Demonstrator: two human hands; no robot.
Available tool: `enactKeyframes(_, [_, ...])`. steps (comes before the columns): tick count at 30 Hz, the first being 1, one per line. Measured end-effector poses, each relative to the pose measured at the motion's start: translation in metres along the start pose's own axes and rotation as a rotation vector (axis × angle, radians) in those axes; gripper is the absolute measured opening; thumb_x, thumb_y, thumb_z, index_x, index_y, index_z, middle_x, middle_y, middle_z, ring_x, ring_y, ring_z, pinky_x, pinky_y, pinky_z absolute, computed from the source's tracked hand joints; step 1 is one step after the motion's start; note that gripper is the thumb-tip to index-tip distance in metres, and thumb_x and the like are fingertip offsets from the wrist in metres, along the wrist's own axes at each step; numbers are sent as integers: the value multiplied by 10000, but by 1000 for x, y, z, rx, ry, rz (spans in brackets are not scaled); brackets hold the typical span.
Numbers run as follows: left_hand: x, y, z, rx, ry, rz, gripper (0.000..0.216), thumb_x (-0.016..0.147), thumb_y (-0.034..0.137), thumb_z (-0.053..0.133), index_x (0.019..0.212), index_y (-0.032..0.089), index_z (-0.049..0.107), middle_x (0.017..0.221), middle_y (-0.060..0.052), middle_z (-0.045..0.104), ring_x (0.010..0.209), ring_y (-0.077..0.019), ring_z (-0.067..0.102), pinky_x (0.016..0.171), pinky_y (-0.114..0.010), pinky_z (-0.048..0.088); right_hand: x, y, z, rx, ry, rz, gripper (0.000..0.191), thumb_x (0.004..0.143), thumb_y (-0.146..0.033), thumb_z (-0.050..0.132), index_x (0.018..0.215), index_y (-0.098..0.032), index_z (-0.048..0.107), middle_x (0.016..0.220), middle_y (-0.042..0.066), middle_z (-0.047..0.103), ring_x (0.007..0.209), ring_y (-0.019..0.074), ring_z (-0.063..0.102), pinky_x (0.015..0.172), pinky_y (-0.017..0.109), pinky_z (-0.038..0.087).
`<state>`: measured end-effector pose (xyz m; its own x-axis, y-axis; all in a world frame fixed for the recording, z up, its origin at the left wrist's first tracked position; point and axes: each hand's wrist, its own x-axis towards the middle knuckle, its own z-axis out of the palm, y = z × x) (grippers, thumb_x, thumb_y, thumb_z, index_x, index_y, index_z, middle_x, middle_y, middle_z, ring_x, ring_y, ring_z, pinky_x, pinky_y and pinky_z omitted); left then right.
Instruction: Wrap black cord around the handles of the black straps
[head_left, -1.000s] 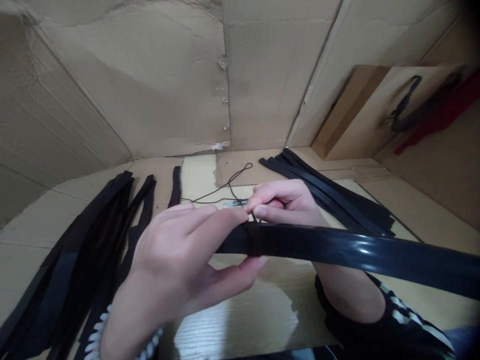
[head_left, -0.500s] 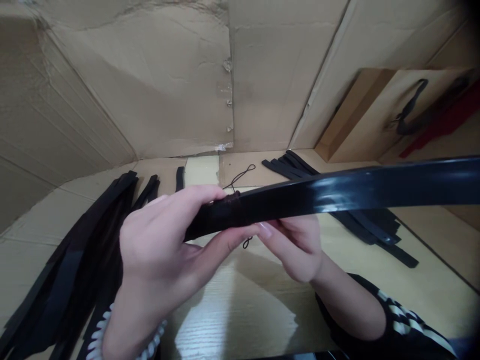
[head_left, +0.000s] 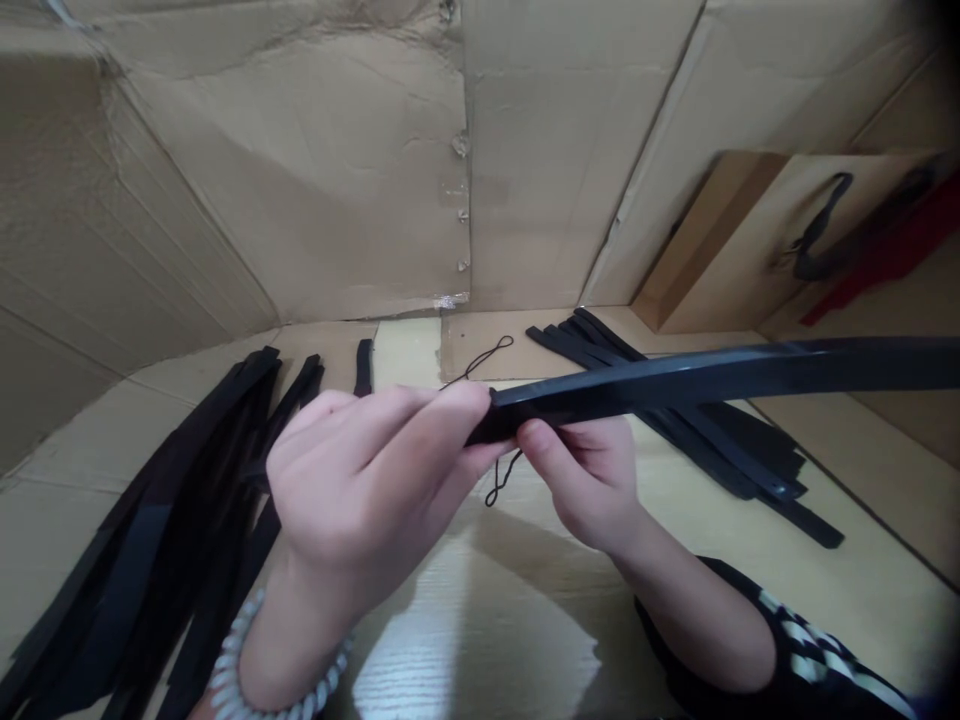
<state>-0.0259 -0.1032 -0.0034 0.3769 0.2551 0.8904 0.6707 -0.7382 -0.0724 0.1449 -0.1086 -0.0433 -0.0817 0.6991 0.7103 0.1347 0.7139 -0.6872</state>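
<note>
A long, smooth black strip (head_left: 697,380) is held up across the middle, bending away to the right edge. My left hand (head_left: 375,470) is closed around its left part, fingers over the top and thumb underneath. Just to the right, my right hand (head_left: 589,475) grips the strip's lower edge, the thumb in front and the other fingers mostly hidden behind. A thin black cord (head_left: 493,492) shows a small loop below the strip and a longer loop above it, near my left fingertips. Where the cord meets the strip is covered by my left hand.
Many black strips (head_left: 142,540) lie in a pile at left. More strips (head_left: 720,450) fan out at right, and a short black piece (head_left: 364,367) lies at the back. Cardboard walls (head_left: 360,170) enclose the table (head_left: 525,620). A paper bag (head_left: 757,240) stands at back right.
My left hand has slid right along the strip and now covers the dark cord wrapping that showed before. More of the lower cord loop shows. The strip has turned slightly, losing its bright glare.
</note>
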Motion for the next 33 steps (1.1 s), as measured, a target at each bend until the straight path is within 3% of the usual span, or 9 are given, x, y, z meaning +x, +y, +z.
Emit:
enactKeyframes(5, [0, -1, -1, -32, -27, 11, 263, 837, 247, 743, 1065, 226, 613, 782, 43, 741, 621, -124, 663, 547, -322, 404, -1, 0, 1, 64, 5, 5, 136, 937, -282, 577, 902, -226, 696, 712, -32, 646, 583, 68, 525, 530, 177, 450])
enactKeyframes(9, [-1, 0, -2, -34, -57, -22, 263, 857, 286, 721, 1096, 243, 621, 779, 45, 730, 628, -131, 660, 559, -324, 406, -1, 0, 1, 105, 12, 40, 133, 931, -284, 589, 941, -242, 714, 663, -42, 638, 526, 61, 503, 474, 168, 421])
enactKeyframes(12, [-2, 0, -3, -38, -75, -34, 347, 860, 330, 717, 1176, 231, 615, 793, 29, 723, 613, -135, 635, 560, -329, 391, 0, -2, 1, 154, 2, 44, 147, 926, -258, 596, 973, -250, 735, 819, -16, 730, 717, 93, 658, 640, 187, 536])
enactKeyframes(15, [-3, -1, -3, -42, -130, -46, 405, 870, 326, 703, 1253, 278, 583, 816, 27, 724, 640, -154, 637, 594, -334, 399, 2, -3, 2, 195, -11, 68, 171, 927, -246, 593, 990, -269, 750, 911, -11, 754, 880, 113, 700, 810, 217, 565])
enactKeyframes(20, [-4, -1, -2, -6, -165, -68, 321, 876, 308, 691, 1182, 267, 602, 817, 13, 727, 658, -165, 647, 589, -342, 382, 2, -5, 5, 161, -11, 161, 231, 940, -346, 561, 925, -221, 754, 755, 7, 703, 718, 118, 653, 656, 222, 544])
enactKeyframes(23, [-4, 0, -2, 33, -169, -69, 304, 874, 312, 690, 1161, 256, 604, 787, 11, 718, 622, -161, 636, 569, -344, 374, 0, -6, 7, 75, 2, 213, 340, 939, -402, 547, 732, -185, 706, 546, -22, 543, 509, 84, 478, 518, 217, 448])
enactKeyframes(26, [-3, -1, -1, 13, -178, -103, 276, 883, 334, 678, 1137, 256, 603, 816, 4, 730, 642, -162, 649, 574, -336, 399, -1, -7, 7, 19, 1, 247, 439, 936, -411, 549, 567, -178, 601, 468, -38, 416, 477, 81, 412, 539, 235, 435])
enactKeyframes(30, [0, -10, -3, -189, -318, -245, 245, 861, 413, 679, 1014, 234, 610, 844, -9, 728, 660, -157, 659, 574, -289, 473, 0, -9, 7, 24, -41, 262, 394, 943, -386, 538, 621, -183, 637, 572, -7, 574, 614, 121, 572, 656, 264, 500])
enactKeyframes(33, [4, -22, -5, -443, -558, -368, 247, 822, 392, 713, 965, 219, 612, 770, 11, 693, 617, -136, 642, 512, -232, 480, 2, -8, 7, 24, -127, 189, 266, 959, -319, 516, 827, -184, 704, 789, 16, 708, 778, 137, 656, 769, 279, 518])
